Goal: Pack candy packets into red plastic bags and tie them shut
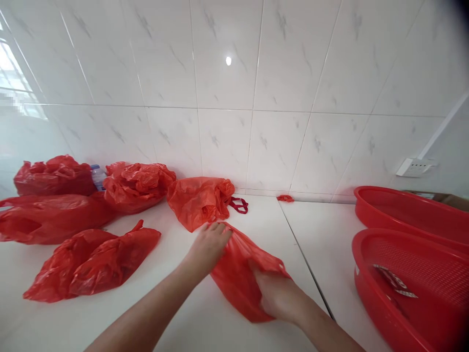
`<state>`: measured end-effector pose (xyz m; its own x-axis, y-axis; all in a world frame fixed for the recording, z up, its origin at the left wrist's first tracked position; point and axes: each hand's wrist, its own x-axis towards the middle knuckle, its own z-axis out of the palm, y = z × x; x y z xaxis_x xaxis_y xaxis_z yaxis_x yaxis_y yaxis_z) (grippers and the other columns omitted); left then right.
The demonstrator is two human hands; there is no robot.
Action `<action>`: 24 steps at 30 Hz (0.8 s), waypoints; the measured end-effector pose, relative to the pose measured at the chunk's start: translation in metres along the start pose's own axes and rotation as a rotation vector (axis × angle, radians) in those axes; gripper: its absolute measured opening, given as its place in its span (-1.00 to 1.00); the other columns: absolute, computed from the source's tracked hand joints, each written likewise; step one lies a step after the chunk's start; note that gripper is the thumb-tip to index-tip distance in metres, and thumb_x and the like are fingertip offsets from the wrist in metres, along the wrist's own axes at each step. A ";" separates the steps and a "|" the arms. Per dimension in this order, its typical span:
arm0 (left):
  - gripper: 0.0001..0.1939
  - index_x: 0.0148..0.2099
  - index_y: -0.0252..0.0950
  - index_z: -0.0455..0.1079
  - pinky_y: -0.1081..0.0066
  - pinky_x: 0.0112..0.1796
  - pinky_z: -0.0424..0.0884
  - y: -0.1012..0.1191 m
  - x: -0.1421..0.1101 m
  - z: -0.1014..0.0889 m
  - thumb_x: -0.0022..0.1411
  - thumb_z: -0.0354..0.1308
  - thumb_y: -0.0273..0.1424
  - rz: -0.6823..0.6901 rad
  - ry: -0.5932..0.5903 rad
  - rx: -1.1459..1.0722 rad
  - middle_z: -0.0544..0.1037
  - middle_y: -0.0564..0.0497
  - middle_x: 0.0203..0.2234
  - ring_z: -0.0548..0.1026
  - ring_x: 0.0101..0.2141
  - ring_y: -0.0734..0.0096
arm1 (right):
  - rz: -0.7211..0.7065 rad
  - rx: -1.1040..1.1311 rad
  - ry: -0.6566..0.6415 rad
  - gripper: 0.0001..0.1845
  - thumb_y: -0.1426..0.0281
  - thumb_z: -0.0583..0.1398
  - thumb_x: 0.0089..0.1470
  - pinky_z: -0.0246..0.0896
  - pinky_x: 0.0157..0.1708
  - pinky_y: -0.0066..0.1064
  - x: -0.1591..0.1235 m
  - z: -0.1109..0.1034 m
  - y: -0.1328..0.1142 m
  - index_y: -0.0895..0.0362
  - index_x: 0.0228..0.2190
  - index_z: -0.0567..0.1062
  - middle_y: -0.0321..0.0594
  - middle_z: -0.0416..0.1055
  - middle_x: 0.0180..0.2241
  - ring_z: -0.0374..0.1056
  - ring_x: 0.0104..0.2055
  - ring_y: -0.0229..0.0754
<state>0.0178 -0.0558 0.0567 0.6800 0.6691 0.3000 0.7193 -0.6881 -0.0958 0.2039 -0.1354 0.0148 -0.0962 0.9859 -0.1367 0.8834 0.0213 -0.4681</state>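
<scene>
**Thin red plastic bag [234, 278], stretched slantwise between left hand [210, 244] and right hand [280, 296]**

Lies over the white counter [205, 325], just in front of a crumpled red bag [200, 198]. Held at the far-left edge, apparently gripped, under the curled fingers of the left hand. Touched at the near-right part by the right hand; fingers hidden by the plastic, so impossible to tell whether closed or open.

Looks light, limp and smooth. Likely to slide against itself, crumple readily and tear if pulled hard at one point. Best taken by a doubled edge or gathered fold, with both hands, rather than by a single layer. Shows no clear bulge; inside not visible.

Standing at the right, one behind the other: a front perforated basket [362, 281], holding a patterned strip [394, 281], and a rear red basket [366, 210], with inner floor hidden.

Clustered at the left: a rear-left bag [54, 178], a bunched bag [141, 188], a long bag [62, 215] and a twisted bag [98, 269]. Bulging, with contents impossible to identify. Wedged between the two at the back: a clear bottle [97, 178] with a blue cap.
</scene>
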 end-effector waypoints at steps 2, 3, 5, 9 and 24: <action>-0.53 -0.03 -0.27 0.31 0.00 -0.05 0.25 -0.019 -0.001 0.007 -0.05 0.20 -0.57 0.004 -0.003 0.065 0.40 -0.18 -0.08 0.35 -0.04 0.03 | -0.051 -0.041 -0.117 -0.22 0.49 0.20 -0.20 0.02 -0.59 -0.44 -0.017 -0.010 0.005 -0.05 0.13 0.26 -0.26 0.46 -0.45 0.32 -0.53 -0.17; -0.45 0.02 -0.24 0.28 -0.04 0.00 0.19 -0.024 -0.003 0.008 -0.09 0.22 -0.57 0.028 -0.018 0.084 0.36 -0.19 -0.03 0.30 0.01 0.02 | -0.077 -0.032 -0.167 -0.22 0.51 0.18 -0.19 0.03 -0.58 -0.45 -0.023 -0.015 0.006 -0.06 0.13 0.25 -0.27 0.47 -0.42 0.33 -0.51 -0.19; -0.32 0.08 -0.19 0.22 -0.07 0.05 0.12 -0.023 -0.010 0.008 -0.14 0.21 -0.62 0.094 -0.060 0.093 0.29 -0.19 0.06 0.22 0.09 0.02 | -0.090 0.040 -0.203 -0.29 0.47 0.13 -0.11 0.08 -0.54 -0.47 -0.029 -0.027 0.004 -0.07 0.13 0.25 -0.29 0.47 -0.38 0.34 -0.46 -0.21; -0.22 0.13 -0.12 0.15 -0.07 0.08 0.11 -0.006 -0.019 0.007 -0.17 0.10 -0.72 0.175 -0.126 0.029 0.22 -0.14 0.13 0.13 0.16 0.06 | -0.054 0.158 -0.016 -0.32 0.22 0.12 0.02 0.19 -0.21 -0.39 -0.011 -0.037 -0.007 -0.15 0.19 0.11 -0.25 0.37 -0.03 0.31 -0.05 -0.14; -0.64 -0.41 -0.28 0.32 0.05 0.09 0.23 -0.025 -0.045 0.035 -0.06 -0.18 -0.77 0.069 0.031 -0.243 0.27 -0.06 0.13 0.05 0.23 0.12 | -0.007 0.049 0.313 -0.43 0.04 0.07 0.08 0.20 -0.07 -0.26 0.045 -0.014 0.051 0.11 0.03 0.35 -0.11 0.39 -0.01 0.31 0.00 -0.04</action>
<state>-0.0257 -0.0593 0.0123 0.7186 0.6119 0.3304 0.6137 -0.7814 0.1125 0.2513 -0.0874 -0.0028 0.0503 0.9890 0.1388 0.8595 0.0279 -0.5104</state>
